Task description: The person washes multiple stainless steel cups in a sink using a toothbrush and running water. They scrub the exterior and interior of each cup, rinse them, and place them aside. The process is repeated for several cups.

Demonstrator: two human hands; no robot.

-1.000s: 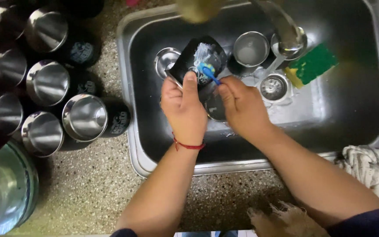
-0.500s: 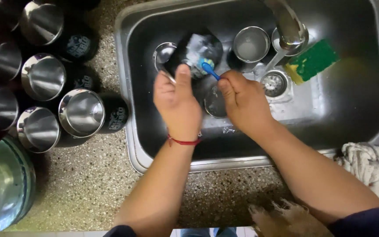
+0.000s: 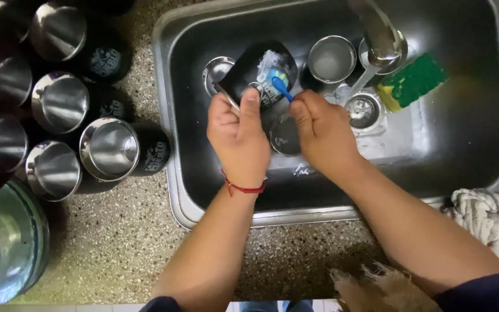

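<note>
Speckled stone counter (image 3: pixel 116 248) (sink (image 3: pixel 469 167) inset) bears steel-lined black cups (image 3: pixel 111 150); pale rag (image 3: pixel 492 219).

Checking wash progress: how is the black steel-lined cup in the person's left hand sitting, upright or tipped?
Tipped: the black cup lies sideways over the sink, left hand gripping its rim.

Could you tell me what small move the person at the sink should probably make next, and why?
Probably turn the black cup a little in the left hand so the blue brush in the right hand reaches a fresh patch. Foam covers only the part of the cup's side under the brush head; the rest looks bare.
</note>
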